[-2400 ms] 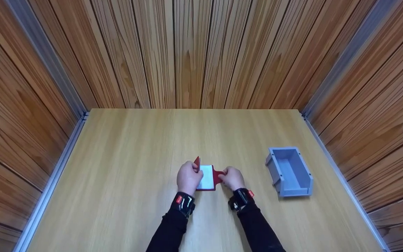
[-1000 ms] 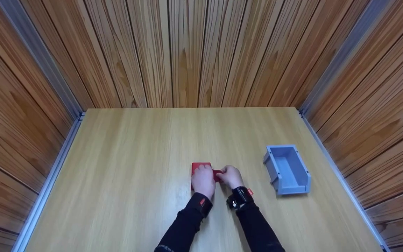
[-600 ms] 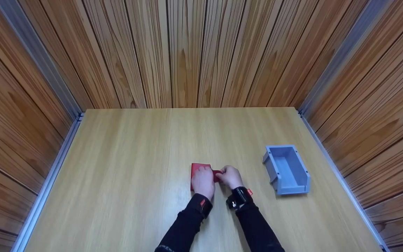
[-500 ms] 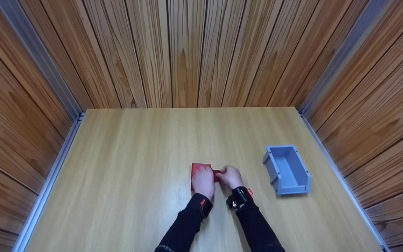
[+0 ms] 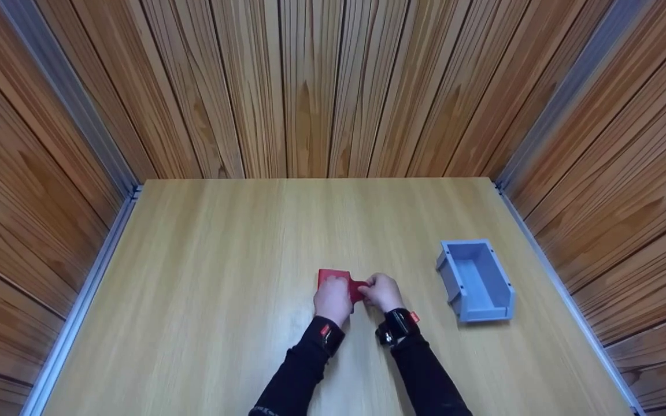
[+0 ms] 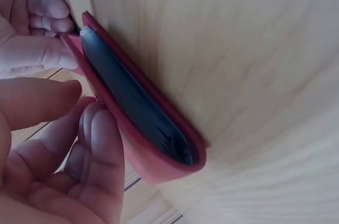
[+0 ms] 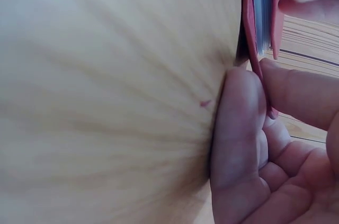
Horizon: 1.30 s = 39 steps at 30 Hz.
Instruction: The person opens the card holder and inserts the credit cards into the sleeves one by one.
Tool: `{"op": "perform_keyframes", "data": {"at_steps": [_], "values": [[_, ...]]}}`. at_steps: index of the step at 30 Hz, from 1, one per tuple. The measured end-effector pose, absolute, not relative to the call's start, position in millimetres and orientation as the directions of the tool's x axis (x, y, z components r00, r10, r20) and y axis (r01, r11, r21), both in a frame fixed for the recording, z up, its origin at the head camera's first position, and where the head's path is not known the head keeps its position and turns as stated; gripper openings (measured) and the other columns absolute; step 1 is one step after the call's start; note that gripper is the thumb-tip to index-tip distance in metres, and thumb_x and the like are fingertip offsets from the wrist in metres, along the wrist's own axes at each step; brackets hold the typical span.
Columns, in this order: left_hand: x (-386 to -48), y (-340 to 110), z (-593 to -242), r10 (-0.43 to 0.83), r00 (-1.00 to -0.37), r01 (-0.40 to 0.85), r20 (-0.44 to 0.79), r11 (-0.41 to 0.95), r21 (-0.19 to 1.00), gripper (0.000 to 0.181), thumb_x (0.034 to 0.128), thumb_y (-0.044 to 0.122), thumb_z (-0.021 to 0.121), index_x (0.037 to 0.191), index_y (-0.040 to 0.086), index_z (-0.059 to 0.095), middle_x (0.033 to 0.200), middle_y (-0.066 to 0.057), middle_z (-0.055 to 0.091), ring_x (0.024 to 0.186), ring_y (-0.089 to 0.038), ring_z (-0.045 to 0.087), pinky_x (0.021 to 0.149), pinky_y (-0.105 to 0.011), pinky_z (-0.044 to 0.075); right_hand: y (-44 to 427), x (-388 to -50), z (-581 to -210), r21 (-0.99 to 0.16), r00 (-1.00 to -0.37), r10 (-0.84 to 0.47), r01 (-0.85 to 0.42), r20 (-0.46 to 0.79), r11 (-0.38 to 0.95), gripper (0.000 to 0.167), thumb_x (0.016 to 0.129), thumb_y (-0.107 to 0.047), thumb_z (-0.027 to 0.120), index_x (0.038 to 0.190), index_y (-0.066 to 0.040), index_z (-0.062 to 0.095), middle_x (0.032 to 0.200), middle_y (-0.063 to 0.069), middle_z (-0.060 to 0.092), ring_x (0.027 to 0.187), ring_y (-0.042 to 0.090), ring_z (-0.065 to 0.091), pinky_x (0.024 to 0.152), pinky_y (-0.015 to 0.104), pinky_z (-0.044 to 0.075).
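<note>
A small red card holder (image 5: 333, 274) lies on the wooden table, its cover folded over. In the left wrist view, clear inner sleeves (image 6: 135, 102) show between the red covers, open along one side. My left hand (image 5: 333, 299) is over the cover, its bent fingertips touching the red outside while the thumb stands apart from them. At the right side, my right hand (image 5: 384, 292) pinches the holder's narrow red tab (image 7: 258, 73) between thumb and finger, low against the table. Part of the cover is hidden under my left hand in the head view.
A blue-grey plastic bin (image 5: 476, 280) stands on the table (image 5: 223, 260) to the right of my hands. Wood-panelled walls (image 5: 310, 86) with metal corner rails close in the back and both sides.
Earlier my left hand held the cover raised, baring a white inside; the cover then came down flat. Since half a second ago, that hand has shifted slightly left. My right hand keeps the tab.
</note>
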State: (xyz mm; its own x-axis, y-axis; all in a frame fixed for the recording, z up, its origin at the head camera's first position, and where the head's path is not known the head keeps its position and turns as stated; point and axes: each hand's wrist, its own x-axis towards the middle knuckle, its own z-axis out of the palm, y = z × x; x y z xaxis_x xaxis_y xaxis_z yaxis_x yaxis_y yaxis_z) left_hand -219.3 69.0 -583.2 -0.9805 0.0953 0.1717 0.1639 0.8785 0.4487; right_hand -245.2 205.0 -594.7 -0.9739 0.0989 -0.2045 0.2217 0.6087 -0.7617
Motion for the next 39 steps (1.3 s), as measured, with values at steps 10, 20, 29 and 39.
{"op": "perform_keyframes", "data": {"at_steps": [10, 20, 29, 39], "values": [[-220.2, 60.4, -587.5, 0.144, -0.961, 0.242, 0.236, 0.849, 0.470, 0.010, 0.0734, 0.003, 0.071, 0.072, 0.006, 0.062, 0.074, -0.012, 0.058, 0.070, -0.030, 0.062, 0.062, -0.042, 0.053, 204.7, -244.7, -593.9, -0.767, -0.970, 0.106, 0.239, -0.220, 0.596, 0.017, 0.085, -0.004, 0.073, 0.076, -0.002, 0.058, 0.068, 0.005, 0.060, 0.056, 0.015, 0.060, 0.052, 0.026, 0.051], [-223.5, 49.3, -587.2, 0.069, -0.944, 0.250, 0.321, 0.787, 0.565, 0.011, 0.0745, -0.002, 0.067, 0.070, 0.007, 0.063, 0.075, -0.009, 0.056, 0.070, -0.031, 0.060, 0.061, -0.043, 0.050, 205.4, -245.5, -594.9, -0.771, -0.977, 0.095, 0.210, -0.192, 0.601, 0.017, 0.084, -0.004, 0.073, 0.075, -0.003, 0.058, 0.065, 0.004, 0.060, 0.054, 0.013, 0.061, 0.050, 0.025, 0.049], [-225.7, 32.3, -588.2, 0.027, -0.953, 0.212, 0.303, 0.774, 0.597, 0.009, 0.0748, -0.005, 0.070, 0.077, 0.003, 0.067, 0.078, -0.010, 0.059, 0.074, -0.031, 0.062, 0.066, -0.042, 0.051, 204.9, -246.2, -594.8, -0.778, -0.967, 0.107, 0.248, -0.230, 0.577, 0.018, 0.085, -0.003, 0.072, 0.076, -0.003, 0.057, 0.066, 0.005, 0.060, 0.053, 0.013, 0.061, 0.050, 0.025, 0.051], [-225.1, 26.1, -592.6, 0.022, -0.956, 0.201, 0.293, 0.778, 0.595, 0.011, 0.0728, -0.004, 0.074, 0.076, 0.004, 0.067, 0.077, -0.008, 0.057, 0.074, -0.030, 0.060, 0.064, -0.042, 0.050, 205.3, -245.5, -595.0, -0.784, -0.972, 0.095, 0.229, -0.215, 0.577, 0.016, 0.085, -0.003, 0.072, 0.078, -0.001, 0.058, 0.066, 0.006, 0.060, 0.053, 0.013, 0.061, 0.050, 0.025, 0.051]]}}
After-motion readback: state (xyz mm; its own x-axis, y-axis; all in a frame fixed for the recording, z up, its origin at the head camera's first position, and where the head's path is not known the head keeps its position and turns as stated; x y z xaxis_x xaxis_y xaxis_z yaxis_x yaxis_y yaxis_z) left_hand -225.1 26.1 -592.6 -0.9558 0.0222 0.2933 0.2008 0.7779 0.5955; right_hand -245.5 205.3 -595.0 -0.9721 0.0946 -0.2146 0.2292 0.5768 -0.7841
